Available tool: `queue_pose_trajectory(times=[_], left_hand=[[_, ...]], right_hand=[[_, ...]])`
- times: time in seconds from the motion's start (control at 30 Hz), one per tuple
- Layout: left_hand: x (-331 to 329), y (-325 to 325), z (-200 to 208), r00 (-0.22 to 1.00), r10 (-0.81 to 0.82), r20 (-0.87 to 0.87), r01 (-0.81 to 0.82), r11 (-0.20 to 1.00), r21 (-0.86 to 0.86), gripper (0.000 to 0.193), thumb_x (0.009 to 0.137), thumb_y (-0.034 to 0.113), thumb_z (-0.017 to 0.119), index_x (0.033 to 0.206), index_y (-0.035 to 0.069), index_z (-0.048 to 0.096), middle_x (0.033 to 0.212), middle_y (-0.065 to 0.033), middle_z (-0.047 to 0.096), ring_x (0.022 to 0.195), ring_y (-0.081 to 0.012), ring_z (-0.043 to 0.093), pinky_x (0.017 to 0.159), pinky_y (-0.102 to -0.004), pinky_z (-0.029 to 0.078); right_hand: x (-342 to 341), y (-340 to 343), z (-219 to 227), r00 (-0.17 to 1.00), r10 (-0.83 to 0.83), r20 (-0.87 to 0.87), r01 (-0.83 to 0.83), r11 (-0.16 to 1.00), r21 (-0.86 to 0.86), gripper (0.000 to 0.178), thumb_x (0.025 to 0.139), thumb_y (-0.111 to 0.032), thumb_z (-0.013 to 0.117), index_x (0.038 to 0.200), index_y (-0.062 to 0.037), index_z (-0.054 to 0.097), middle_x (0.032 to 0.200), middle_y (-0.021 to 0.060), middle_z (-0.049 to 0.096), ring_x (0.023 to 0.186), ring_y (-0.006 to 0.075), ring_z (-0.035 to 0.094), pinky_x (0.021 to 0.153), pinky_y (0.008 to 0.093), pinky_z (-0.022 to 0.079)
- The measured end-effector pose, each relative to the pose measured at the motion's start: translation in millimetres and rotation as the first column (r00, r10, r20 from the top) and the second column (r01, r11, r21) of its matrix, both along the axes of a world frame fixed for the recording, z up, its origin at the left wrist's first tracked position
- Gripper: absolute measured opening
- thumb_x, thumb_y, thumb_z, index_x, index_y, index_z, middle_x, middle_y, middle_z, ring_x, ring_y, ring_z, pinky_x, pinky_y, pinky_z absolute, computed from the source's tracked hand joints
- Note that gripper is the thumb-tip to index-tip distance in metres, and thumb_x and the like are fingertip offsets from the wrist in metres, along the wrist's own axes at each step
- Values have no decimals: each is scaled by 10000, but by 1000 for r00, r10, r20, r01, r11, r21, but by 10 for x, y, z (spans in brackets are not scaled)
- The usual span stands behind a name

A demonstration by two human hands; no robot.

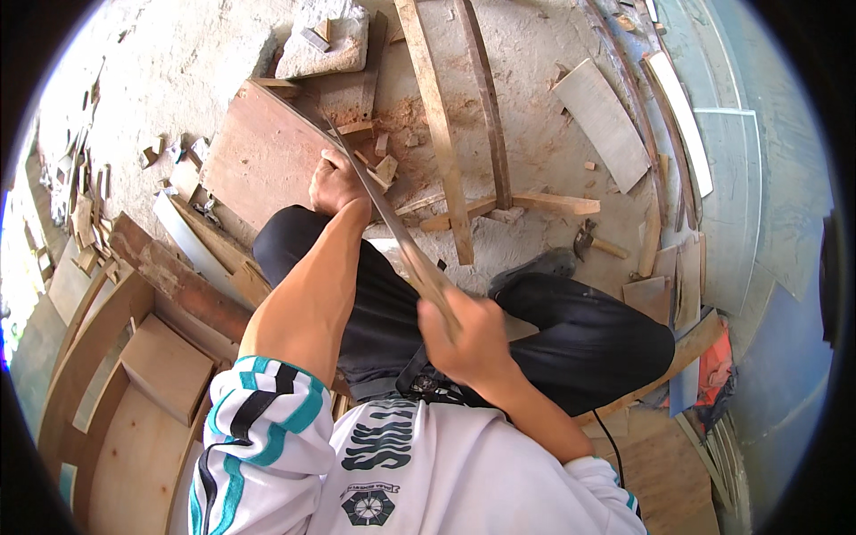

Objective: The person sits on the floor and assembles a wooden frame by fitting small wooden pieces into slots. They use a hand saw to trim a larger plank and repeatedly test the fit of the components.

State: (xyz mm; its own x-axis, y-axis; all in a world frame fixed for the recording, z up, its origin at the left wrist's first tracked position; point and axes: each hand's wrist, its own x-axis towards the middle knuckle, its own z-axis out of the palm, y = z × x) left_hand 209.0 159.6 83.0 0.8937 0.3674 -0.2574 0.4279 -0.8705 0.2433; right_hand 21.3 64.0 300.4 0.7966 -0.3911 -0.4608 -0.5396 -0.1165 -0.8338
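A handsaw (385,209) slants across the middle of the view, its handle end in my right hand (465,339), which is closed round it. The blade runs away from me to the far edge of a reddish plywood board (259,147), lying close along that edge. Whether its teeth are in the wood I cannot tell. My left hand (340,183) is closed on the board's right edge, right beside the blade. The board leans by my left knee, over the floor. Small wood offcuts (385,168) lie just past the blade.
A concrete block (332,40) with small scraps on it stands beyond the board. Long wooden strips (434,107) cross the floor ahead. A hammer (599,241) lies near my right foot. At left is a curved wooden frame (107,321); a pale panel (604,125) lies far right.
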Motion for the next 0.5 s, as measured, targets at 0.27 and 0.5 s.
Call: queue_pose_trajectory(times=[0.27, 0.5], left_hand=[[-29, 53, -124, 996, -25, 87, 42, 980, -192, 535, 984, 424, 381, 805, 88, 757, 749, -195, 700, 729, -414, 675, 724, -497, 517], [-26, -16, 36, 995, -26, 96, 33, 997, -76, 532, 989, 411, 390, 794, 79, 757, 738, -194, 699, 709, -405, 675, 703, -489, 517]], right_hand=[[690, 170, -861, 999, 13, 34, -9, 992, -125, 277, 922, -241, 604, 782, -3, 621, 615, 259, 586, 592, 457, 623, 520, 470, 484], [25, -84, -116, 998, -56, 12, 55, 994, 91, 242, 941, -215, 579, 948, 8, 674, 654, 225, 614, 599, 375, 654, 545, 407, 496]])
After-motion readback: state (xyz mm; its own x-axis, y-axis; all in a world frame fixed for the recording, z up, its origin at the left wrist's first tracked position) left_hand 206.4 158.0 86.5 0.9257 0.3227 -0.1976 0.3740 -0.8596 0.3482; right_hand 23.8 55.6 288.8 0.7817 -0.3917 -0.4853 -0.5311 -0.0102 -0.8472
